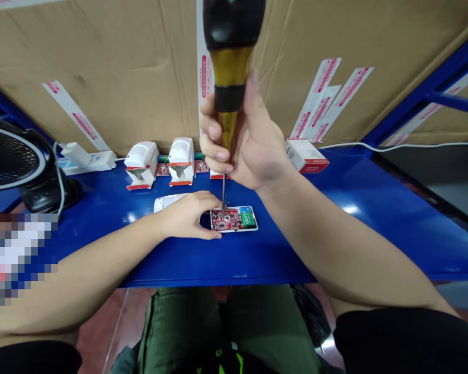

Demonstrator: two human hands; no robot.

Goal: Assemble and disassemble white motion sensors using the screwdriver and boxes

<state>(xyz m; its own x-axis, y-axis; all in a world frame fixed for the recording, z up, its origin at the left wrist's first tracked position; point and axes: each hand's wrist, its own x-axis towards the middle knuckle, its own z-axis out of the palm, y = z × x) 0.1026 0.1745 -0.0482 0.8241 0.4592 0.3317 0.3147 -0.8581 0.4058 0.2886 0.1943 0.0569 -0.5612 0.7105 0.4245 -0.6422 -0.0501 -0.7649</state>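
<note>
My right hand point(246, 143) is wrapped round a powered screwdriver point(229, 78) with a black and amber body, held upright. Its thin bit point(223, 195) comes down onto a red circuit board point(225, 219) that lies in a white housing point(254, 226) with a green battery point(247, 217) at its right end. My left hand point(189, 214) lies on the blue shelf and presses its fingertips against the left edge of that housing. A white cover point(164, 201) sits just behind my left hand.
Two white sensor units point(142, 163) point(181, 160) stand at the back of the blue shelf point(335, 228), with loose red boards between them. A small white and red box point(307, 155) lies at the right, a black fan point(19, 163) and a power strip point(88, 160) at the left. Cardboard boxes point(132, 67) wall the back.
</note>
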